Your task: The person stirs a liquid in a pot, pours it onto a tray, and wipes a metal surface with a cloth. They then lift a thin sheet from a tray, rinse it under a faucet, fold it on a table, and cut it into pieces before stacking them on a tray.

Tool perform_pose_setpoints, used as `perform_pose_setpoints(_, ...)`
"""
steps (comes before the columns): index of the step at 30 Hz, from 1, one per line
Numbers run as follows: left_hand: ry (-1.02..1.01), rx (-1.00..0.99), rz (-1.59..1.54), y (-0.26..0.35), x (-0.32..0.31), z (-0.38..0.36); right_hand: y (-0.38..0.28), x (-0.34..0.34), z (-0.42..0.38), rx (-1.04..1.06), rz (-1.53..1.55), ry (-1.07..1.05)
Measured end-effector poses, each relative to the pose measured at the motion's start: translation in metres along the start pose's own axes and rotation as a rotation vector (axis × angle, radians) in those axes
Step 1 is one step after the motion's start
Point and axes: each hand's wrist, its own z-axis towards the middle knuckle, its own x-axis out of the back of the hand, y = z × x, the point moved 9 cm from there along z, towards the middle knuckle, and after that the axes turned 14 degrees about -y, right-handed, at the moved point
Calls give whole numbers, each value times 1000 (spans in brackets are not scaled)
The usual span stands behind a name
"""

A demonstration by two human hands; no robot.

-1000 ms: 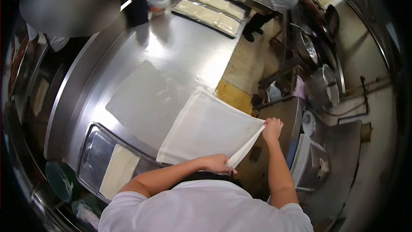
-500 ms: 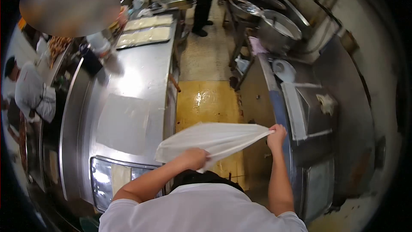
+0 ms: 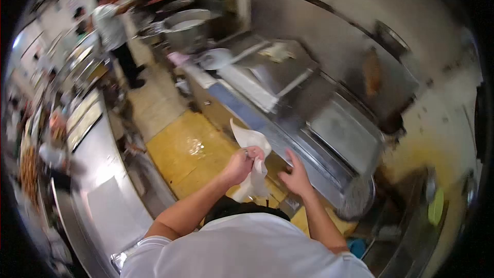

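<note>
My left hand [image 3: 242, 166] is closed around the bunched middle of a thin white cloth [image 3: 252, 183]. One end stands up above the fist and the rest hangs below it, in front of my waist. My right hand [image 3: 297, 176] is to the right of the cloth, apart from it, with thumb and forefinger spread and nothing between them. Beyond that hand runs the metal counter, with a flat rectangular metal tray [image 3: 347, 133] set in it.
On the left stands a steel table [image 3: 100, 152] with a pale flat sheet [image 3: 118, 207] and filled trays [image 3: 85, 116]. A large pot [image 3: 188, 33] and a metal hood-like cover [image 3: 278, 67] are along the right counter. A co-worker [image 3: 110, 28] stands farther up the aisle.
My view has swung right toward the counter. The cloth, stretched between both hands before, is gathered in my left hand. My right hand has let go of its corner.
</note>
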Motion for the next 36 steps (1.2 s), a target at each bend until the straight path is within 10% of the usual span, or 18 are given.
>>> perform_pose_setpoints(2, -126, 162, 130, -17, -62, 44, -41, 37, 1, 190, -58, 65)
perform_pose_setpoints(7, -557, 130, 768, 21, -189, 120, 64, 61, -8, -190, 91, -74)
perform_pose_setpoints(13, -331, -582, 1410, 140, -224, 217, 80, 234, -94, -645, -153, 478)
perform_pose_setpoints(20, -102, -659, 925, 223, -179, 354, -19, 417, -126, -416, -123, 816)
perform_pose_setpoints(23, -104, -437, 643, 201, -157, 388, -10, 442, -119, -480, -277, 801)
perform_pose_setpoints(30, -267, 31, 1230, -27, -42, 447, 168, 361, -73, -1007, -385, 495)
perform_pose_setpoints(36, -662, -103, 1523, -154, -26, 432, 228, 242, 17, -827, -502, 230)
